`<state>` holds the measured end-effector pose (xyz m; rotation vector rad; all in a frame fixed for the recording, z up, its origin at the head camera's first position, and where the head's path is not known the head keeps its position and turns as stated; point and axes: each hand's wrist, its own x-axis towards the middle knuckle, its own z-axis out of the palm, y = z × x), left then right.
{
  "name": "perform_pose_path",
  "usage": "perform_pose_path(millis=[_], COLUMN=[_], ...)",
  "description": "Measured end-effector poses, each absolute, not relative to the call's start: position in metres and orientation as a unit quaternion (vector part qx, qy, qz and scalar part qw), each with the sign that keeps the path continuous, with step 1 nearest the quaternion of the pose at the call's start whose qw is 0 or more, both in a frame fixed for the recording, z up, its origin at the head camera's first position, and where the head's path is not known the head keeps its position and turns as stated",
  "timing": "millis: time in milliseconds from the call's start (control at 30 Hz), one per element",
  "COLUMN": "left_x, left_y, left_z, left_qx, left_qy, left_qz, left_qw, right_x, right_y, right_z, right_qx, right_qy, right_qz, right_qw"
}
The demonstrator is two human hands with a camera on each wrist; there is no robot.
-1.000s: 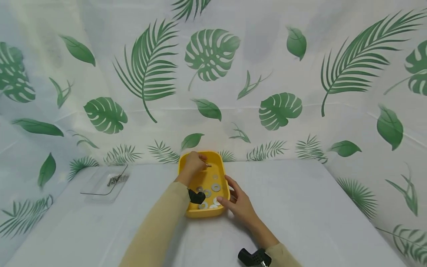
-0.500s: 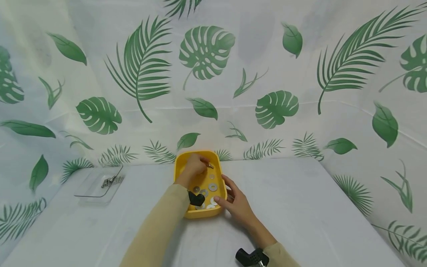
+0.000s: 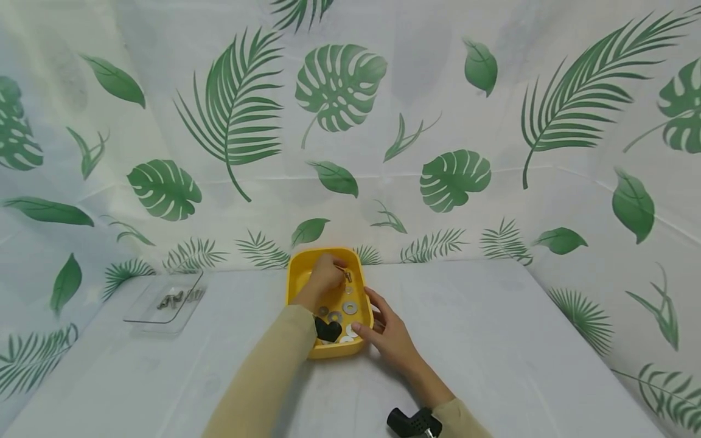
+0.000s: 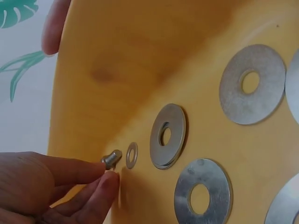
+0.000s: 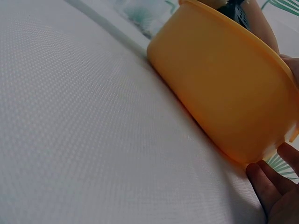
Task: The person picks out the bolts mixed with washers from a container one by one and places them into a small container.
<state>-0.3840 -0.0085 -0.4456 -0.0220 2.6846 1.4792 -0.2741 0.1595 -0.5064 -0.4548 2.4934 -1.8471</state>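
Inside a yellow tray [image 3: 292, 298], my left hand [image 3: 325, 277] pinches a small metal screw [image 4: 112, 159] between thumb and finger, near the tray's far right side. In the left wrist view the screw's end sticks out past the fingertips, beside a small washer [image 4: 132, 155]. Larger flat washers [image 3: 350, 308] lie on the tray floor toward the near end. My right hand [image 3: 394, 337] holds the tray's right wall, thumb over the rim and fingers against the outside. The right wrist view shows fingertips touching the outer wall low down.
A clear plastic box [image 3: 148, 320] with several screws [image 3: 171, 299] stands at the table's left side. White cloth covers the table [image 3: 493, 353]. A leaf-print curtain [image 3: 383, 182] hangs directly behind the tray.
My left hand has shifted slightly toward the tray's right wall. The screw has swung from pointing right to pointing down toward the tray floor. My right hand keeps its place on the tray.
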Motion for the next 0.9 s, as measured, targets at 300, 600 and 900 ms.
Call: perform_pose_path(millis=[300,600,900], left_x=[-0.388,-0.390,-0.386], left_y=[-0.007,0.000,0.002], left_z=[-0.451,-0.458,-0.460], left_qx=[-0.012,-0.018,-0.040], left_qy=[0.865,0.850,0.829], left_qz=[0.500,0.525,0.556], left_qw=[0.044,0.046,0.046], right_x=[-0.275,-0.274,-0.273], right_y=[0.159,0.159,0.158], right_z=[-0.508,-0.505,-0.506], right_qx=[-0.143,-0.146,-0.147], right_qy=[0.795,0.796,0.797], right_qz=[-0.590,-0.588,-0.585], right_qw=[0.004,-0.002,-0.001])
